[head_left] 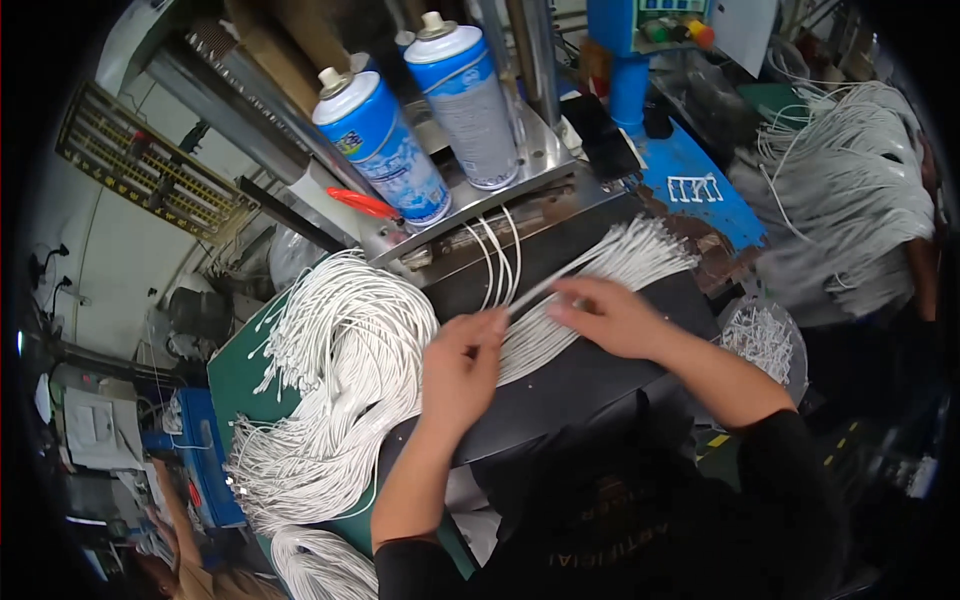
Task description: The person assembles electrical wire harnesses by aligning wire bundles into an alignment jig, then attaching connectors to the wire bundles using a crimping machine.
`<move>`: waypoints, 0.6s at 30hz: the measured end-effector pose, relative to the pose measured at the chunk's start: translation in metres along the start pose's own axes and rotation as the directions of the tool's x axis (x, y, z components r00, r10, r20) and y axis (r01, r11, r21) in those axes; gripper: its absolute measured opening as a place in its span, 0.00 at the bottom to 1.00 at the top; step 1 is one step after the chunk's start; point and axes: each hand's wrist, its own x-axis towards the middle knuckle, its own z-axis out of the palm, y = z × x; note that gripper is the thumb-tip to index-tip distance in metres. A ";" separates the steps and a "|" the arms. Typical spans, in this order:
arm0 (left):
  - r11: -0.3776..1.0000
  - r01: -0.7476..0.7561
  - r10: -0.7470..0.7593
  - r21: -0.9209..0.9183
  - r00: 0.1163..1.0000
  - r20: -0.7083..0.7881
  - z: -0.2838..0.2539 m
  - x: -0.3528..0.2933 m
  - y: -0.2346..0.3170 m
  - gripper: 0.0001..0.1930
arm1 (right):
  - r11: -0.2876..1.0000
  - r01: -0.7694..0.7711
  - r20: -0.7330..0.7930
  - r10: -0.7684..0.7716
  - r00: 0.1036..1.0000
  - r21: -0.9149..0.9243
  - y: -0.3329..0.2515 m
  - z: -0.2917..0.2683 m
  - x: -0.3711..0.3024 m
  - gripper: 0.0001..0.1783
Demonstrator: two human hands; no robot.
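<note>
My left hand [463, 365] is closed, thumb and fingertips pinched on a thin white cable [540, 291] that slants up to the right. Beside that cable, my right hand [612, 318] hovers over a bundle of white cables [535, 345], its thumb and forefinger a little apart and slightly blurred. The bundle lies across a black work surface, its frayed-looking ends [645, 250] fanned out beyond my right hand. To the left of my left hand, a large looped heap of white cables [350, 310] spreads over a green mat.
Two blue-and-white spray cans [385, 150] stand on a metal machine plate [545, 150], with a red-handled tool [362, 203] beside them. White cables hang from its edge. A clear bag of small white parts [760, 345] sits at right. More cables [850, 190] hang far right; another person's arm [178, 515] shows lower left.
</note>
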 end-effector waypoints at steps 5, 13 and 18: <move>0.994 0.108 -0.094 -0.024 0.939 0.330 -0.023 0.016 -0.032 0.08 | 0.871 0.016 0.094 -0.071 0.993 0.491 0.014 0.014 -0.002 0.19; 0.536 0.715 -0.293 -0.450 0.657 0.695 0.075 0.022 0.008 0.09 | 0.812 0.582 -0.508 -0.482 0.714 0.047 0.005 -0.004 0.005 0.21; 0.652 0.620 -0.207 -0.436 0.699 0.685 0.073 0.047 -0.020 0.09 | 0.649 0.639 -0.021 -0.709 0.705 -0.413 0.000 -0.020 0.023 0.21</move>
